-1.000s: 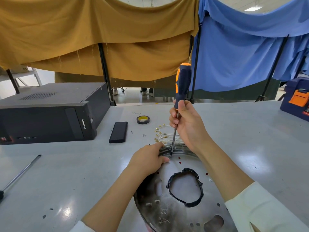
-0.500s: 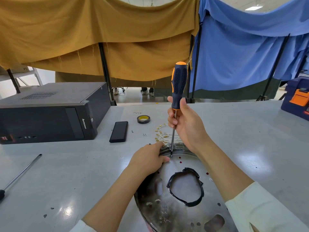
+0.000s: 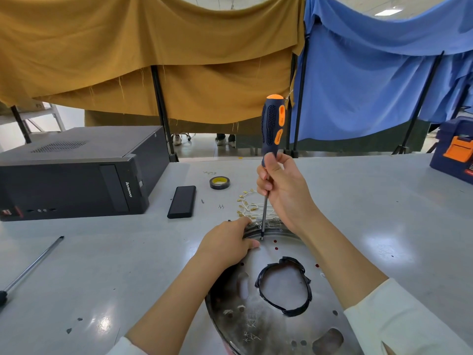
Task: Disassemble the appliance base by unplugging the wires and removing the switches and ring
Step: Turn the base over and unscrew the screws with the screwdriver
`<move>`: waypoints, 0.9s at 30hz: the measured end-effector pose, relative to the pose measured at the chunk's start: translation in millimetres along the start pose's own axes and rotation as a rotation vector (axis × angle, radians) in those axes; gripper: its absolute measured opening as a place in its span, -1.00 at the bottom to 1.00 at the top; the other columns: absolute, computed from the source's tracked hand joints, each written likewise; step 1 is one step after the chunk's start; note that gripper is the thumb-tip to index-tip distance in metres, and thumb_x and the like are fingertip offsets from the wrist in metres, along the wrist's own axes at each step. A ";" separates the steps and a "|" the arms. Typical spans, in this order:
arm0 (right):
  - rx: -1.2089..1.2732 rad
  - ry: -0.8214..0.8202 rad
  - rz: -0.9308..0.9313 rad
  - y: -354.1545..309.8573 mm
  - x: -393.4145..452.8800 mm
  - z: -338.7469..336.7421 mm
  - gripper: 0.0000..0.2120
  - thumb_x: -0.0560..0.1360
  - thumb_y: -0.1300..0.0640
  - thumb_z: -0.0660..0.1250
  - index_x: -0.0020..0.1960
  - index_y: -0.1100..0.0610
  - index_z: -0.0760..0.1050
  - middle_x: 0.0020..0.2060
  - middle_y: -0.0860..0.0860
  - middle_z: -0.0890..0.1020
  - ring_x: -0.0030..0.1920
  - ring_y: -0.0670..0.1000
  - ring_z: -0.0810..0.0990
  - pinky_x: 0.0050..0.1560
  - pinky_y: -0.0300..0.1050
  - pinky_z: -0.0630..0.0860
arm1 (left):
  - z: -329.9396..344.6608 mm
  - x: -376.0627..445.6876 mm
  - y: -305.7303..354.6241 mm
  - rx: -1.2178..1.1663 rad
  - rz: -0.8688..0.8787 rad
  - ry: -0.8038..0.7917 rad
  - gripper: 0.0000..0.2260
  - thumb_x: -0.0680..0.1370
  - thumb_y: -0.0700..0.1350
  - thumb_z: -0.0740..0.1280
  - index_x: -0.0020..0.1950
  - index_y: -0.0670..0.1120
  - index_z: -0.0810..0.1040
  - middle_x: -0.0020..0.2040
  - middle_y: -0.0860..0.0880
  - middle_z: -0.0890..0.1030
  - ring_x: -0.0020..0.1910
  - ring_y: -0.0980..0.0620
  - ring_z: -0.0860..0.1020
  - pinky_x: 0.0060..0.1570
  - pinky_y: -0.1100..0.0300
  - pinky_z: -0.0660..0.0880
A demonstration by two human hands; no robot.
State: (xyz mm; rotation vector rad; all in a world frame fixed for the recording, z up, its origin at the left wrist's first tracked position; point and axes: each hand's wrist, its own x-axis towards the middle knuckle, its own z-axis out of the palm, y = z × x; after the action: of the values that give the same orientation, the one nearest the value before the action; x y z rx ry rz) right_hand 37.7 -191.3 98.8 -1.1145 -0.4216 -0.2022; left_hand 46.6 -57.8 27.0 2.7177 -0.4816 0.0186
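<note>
The appliance base (image 3: 256,319), a round shiny metal plate with holes, lies in front of me on the grey table. A black ring (image 3: 284,288) lines its big central opening. My left hand (image 3: 225,244) grips the plate's far left rim. My right hand (image 3: 281,190) holds a black and orange screwdriver (image 3: 271,124) upright, fingers around the bottom of its handle and its shaft. The tip stands on the plate near the far rim. Loose white wires with brass terminals (image 3: 248,206) lie just beyond the plate.
A black computer case (image 3: 76,172) stands at the left. A black phone-like slab (image 3: 182,205), a tape roll (image 3: 219,182) and small screws (image 3: 221,206) lie mid-table. A long metal rod (image 3: 33,265) lies at the left edge. A blue and orange toolbox (image 3: 455,152) is far right.
The screwdriver handle has turned in my right hand and leaned slightly left. Its tip stays on the same spot. My left hand has not moved.
</note>
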 end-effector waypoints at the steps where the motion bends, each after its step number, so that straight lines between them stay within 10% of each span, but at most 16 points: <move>1: -0.005 0.016 -0.001 0.1 -0.3 -0.7 -0.70 0.47 0.00 0.27 0.07 0.15 0.30 -0.36 -0.02 0.39 -0.41 -0.09 0.25 -0.35 -0.21 0.25 | 0.0 0.1 -0.1 -0.001 0.001 0.000 -0.55 0.53 0.13 0.28 0.37 0.04 0.33 0.26 -0.05 0.53 0.21 -0.09 0.48 0.07 0.11 0.42; 27: 0.180 0.007 -0.050 -13.8 1.8 0.7 -0.66 0.63 -0.01 0.03 0.06 0.19 0.48 -0.40 -0.04 0.42 -0.42 -0.10 0.26 -0.35 -0.23 0.22 | -8.7 -10.3 5.2 -0.121 0.213 0.151 -0.67 0.48 0.04 0.37 0.22 0.13 0.39 0.22 0.15 0.41 0.14 0.10 0.46 0.05 0.15 0.45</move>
State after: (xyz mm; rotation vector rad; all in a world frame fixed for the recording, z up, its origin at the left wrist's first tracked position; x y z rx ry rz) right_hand 34.2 -196.6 111.2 -0.9272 -0.4526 -0.2083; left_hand 35.6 -55.8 36.2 2.5125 -0.7006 0.2423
